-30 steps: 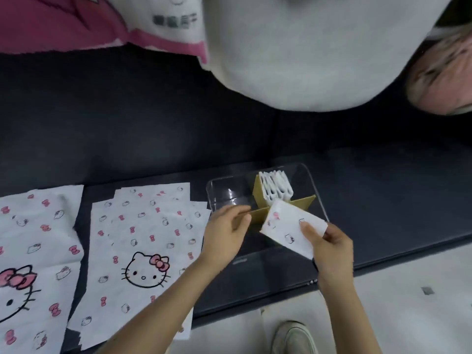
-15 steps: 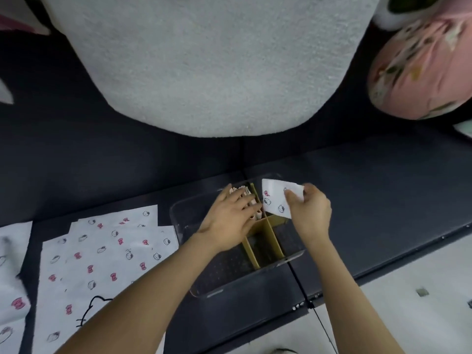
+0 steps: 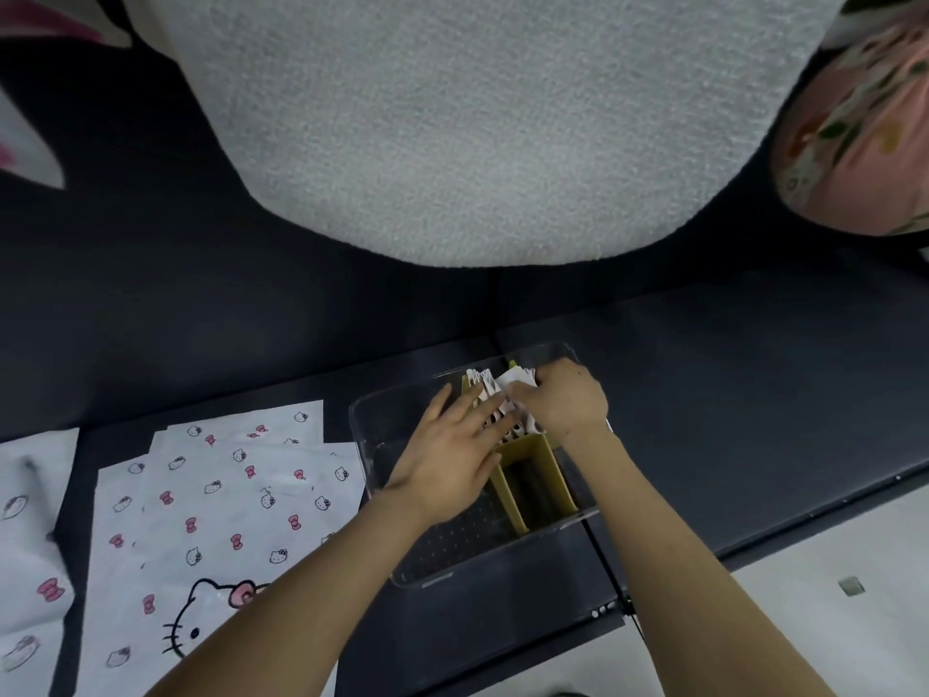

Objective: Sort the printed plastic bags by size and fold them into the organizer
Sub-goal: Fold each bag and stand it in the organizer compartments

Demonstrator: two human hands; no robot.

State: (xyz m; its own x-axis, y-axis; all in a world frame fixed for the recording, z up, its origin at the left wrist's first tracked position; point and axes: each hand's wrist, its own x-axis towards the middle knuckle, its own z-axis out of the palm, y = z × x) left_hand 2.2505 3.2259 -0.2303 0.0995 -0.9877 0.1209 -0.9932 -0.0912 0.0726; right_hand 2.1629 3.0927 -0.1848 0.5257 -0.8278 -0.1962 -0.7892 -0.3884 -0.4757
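Note:
A clear plastic organizer with yellow cardboard dividers stands on the dark bench. Its far compartment holds a row of folded white printed bags. My right hand grips a folded bag and has it down among that row. My left hand lies with straight fingers across the folded bags, holding them aside. A stack of flat printed bags with cat faces and pink bows lies left of the organizer.
A larger printed bag lies at the far left. A big white fuzzy cushion sits behind on the dark sofa, and a pink floral cushion at the right. Pale floor shows below the bench edge.
My right hand has carried the folded bag down into the far compartment. My left hand has spread over the stored bags. The camera has moved closer.

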